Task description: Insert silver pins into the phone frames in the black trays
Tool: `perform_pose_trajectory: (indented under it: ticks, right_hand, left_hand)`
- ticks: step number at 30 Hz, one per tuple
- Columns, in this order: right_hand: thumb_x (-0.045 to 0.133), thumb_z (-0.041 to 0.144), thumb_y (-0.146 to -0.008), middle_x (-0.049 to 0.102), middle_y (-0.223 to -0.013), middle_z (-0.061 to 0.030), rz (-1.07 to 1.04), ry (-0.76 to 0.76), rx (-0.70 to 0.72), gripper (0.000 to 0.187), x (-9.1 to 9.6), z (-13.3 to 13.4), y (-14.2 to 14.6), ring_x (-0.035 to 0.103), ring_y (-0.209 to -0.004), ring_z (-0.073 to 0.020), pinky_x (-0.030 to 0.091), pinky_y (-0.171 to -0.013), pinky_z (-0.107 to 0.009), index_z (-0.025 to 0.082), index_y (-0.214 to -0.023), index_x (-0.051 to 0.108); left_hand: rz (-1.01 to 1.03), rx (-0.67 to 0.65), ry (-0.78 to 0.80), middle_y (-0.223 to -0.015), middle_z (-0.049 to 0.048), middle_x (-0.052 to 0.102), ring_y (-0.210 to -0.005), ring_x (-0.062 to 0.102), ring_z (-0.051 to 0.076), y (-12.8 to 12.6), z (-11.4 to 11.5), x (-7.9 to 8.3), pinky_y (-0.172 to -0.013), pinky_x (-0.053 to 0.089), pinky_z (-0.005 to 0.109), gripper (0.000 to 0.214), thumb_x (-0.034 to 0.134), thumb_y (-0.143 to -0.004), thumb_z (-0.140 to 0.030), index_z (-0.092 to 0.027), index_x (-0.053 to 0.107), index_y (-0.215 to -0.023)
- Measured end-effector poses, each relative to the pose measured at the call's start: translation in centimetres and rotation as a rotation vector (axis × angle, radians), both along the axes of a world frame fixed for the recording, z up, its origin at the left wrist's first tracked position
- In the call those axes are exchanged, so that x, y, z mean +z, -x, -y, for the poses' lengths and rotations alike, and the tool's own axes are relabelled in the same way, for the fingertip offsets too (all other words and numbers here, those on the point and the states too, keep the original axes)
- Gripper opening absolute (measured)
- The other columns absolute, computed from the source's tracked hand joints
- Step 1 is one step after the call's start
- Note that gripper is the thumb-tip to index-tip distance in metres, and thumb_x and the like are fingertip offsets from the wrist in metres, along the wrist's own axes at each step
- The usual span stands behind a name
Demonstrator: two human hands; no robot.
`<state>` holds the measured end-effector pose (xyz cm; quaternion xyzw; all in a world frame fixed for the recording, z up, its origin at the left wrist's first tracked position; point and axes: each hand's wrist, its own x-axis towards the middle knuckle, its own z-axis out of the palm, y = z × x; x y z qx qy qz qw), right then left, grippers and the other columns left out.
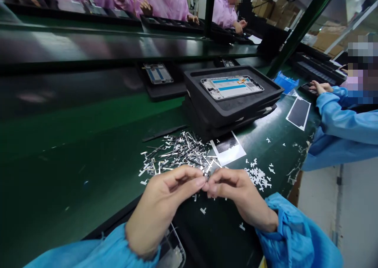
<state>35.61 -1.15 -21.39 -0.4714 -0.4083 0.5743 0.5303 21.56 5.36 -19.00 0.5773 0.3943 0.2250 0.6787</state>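
Observation:
My left hand [174, 193] and my right hand [236, 189] meet fingertip to fingertip over the green bench. Thumb and forefinger are pinched together on each side, around a small piece mostly hidden by the fingers. Just beyond them lies a loose pile of thin black and silver strips [180, 152] with white tabs. To the right of my right hand is a heap of small white T-shaped scraps [258, 177]. Under my left forearm, a phone frame [177, 244] shows partly at the bottom edge.
A stack of black foam trays [230, 106] stands ahead, with a silver phone frame [232, 87] on top. Another phone frame [158, 73] lies farther left. A dark sheet with white border [299, 112] is at right, near a co-worker's blue sleeve [339, 110]. People in pink sit opposite.

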Motion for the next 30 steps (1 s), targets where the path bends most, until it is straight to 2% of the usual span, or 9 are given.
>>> perform_pose_trajectory:
  ticks: [3, 9, 12, 14, 16, 21, 26, 29, 30]
  right_hand:
    - [0.055, 0.022, -0.080, 0.057, -0.069, 0.0009, 0.026, -0.050, -0.060, 0.012, 0.1, 0.2, -0.1, 0.050, -0.066, -0.0089, 0.039, -0.064, -0.021, 0.016, -0.072, 0.062]
    - [0.058, 0.017, -0.077, 0.057, -0.063, 0.0018, -0.057, -0.014, -0.025, 0.008, 0.0, 0.2, -0.2, 0.051, -0.061, -0.0082, 0.039, -0.060, -0.020, 0.015, -0.070, 0.062]
    - [0.058, 0.018, -0.075, 0.058, -0.061, 0.0000, -0.119, 0.022, 0.029, 0.010, 0.1, 0.1, -0.3, 0.051, -0.058, -0.0090, 0.040, -0.058, -0.021, 0.013, -0.068, 0.062]
    - [0.058, 0.020, -0.075, 0.058, -0.060, -0.0010, -0.153, 0.030, 0.061, 0.011, 0.2, 0.0, -0.4, 0.052, -0.057, -0.0095, 0.040, -0.058, -0.021, 0.013, -0.068, 0.061]
    - [0.058, 0.022, -0.076, 0.058, -0.060, -0.0016, -0.171, 0.020, 0.091, 0.013, 0.3, 0.1, -0.5, 0.052, -0.057, -0.0100, 0.040, -0.057, -0.022, 0.013, -0.068, 0.061]
    - [0.055, 0.025, -0.078, 0.054, -0.059, 0.0000, -0.117, -0.059, 0.099, 0.015, 0.4, 0.2, 0.1, 0.050, -0.055, -0.0099, 0.039, -0.056, -0.022, 0.014, -0.068, 0.057]
    - [0.051, 0.027, -0.085, 0.049, -0.065, 0.0022, 0.098, -0.159, 0.018, 0.018, 0.8, 1.5, 0.8, 0.046, -0.062, -0.0094, 0.035, -0.059, -0.021, 0.017, -0.071, 0.053]
    - [0.046, 0.020, -0.088, 0.048, -0.074, 0.0011, 0.410, -0.244, -0.042, 0.012, 1.0, 3.0, -0.2, 0.045, -0.071, -0.0101, 0.034, -0.066, -0.021, 0.018, -0.078, 0.052]
    - [0.043, 0.020, -0.089, 0.048, -0.078, 0.0004, 0.650, -0.308, -0.073, 0.011, 0.9, 3.5, -0.9, 0.045, -0.073, -0.0104, 0.034, -0.066, -0.021, 0.019, -0.081, 0.050]
  left_hand:
    - [-0.070, -0.015, -0.169, -0.063, -0.0025, 0.062, -0.062, 0.054, 0.013, 0.4, 0.2, 0.2, -0.059, 0.040, 0.020, 0.009, 0.062, -0.065, -0.032, -0.024, 0.066, -0.063]
    - [-0.112, -0.057, -0.691, -0.066, -0.0048, 0.061, -0.063, 0.056, 0.011, 0.6, 0.9, -0.3, -0.060, 0.043, 0.017, 0.013, 0.053, -0.076, -0.022, -0.026, 0.065, -0.072]
    - [-0.109, -0.073, -0.845, -0.068, -0.0041, 0.060, -0.064, 0.055, 0.009, 0.8, 1.1, -0.3, -0.060, 0.043, 0.016, 0.016, 0.048, -0.079, -0.017, -0.023, 0.063, -0.074]
    - [-0.114, -0.074, -0.890, -0.068, -0.0044, 0.059, -0.063, 0.054, 0.008, 1.0, 1.3, 0.0, -0.060, 0.043, 0.014, 0.019, 0.045, -0.081, -0.015, -0.022, 0.060, -0.072]
    - [-0.113, -0.074, -0.870, -0.066, -0.0054, 0.059, -0.063, 0.054, 0.006, 1.1, 1.4, 0.4, -0.060, 0.043, 0.012, 0.021, 0.043, -0.081, -0.015, -0.021, 0.059, -0.068]
    - [-0.101, -0.082, -0.684, -0.063, -0.0070, 0.061, -0.060, 0.057, 0.005, 0.9, 1.8, 1.5, -0.058, 0.042, 0.009, 0.022, 0.045, -0.079, -0.020, -0.021, 0.059, -0.062]
    - [-0.011, -0.101, -0.338, -0.055, -0.0055, 0.060, -0.052, 0.055, 0.006, 1.8, 1.3, 2.9, -0.049, 0.041, 0.008, 0.016, 0.053, -0.069, -0.025, -0.020, 0.062, -0.057]
    - [-0.060, -0.021, -0.254, -0.053, -0.0055, 0.059, -0.047, 0.051, 0.007, 4.7, 0.3, 3.6, -0.041, 0.039, 0.010, 0.014, 0.058, -0.066, -0.034, -0.023, 0.065, -0.061]
    - [-0.124, 0.016, -0.281, -0.053, -0.0053, 0.059, -0.046, 0.051, 0.008, 5.9, 0.0, 3.7, -0.039, 0.038, 0.010, 0.015, 0.059, -0.066, -0.037, -0.024, 0.065, -0.062]
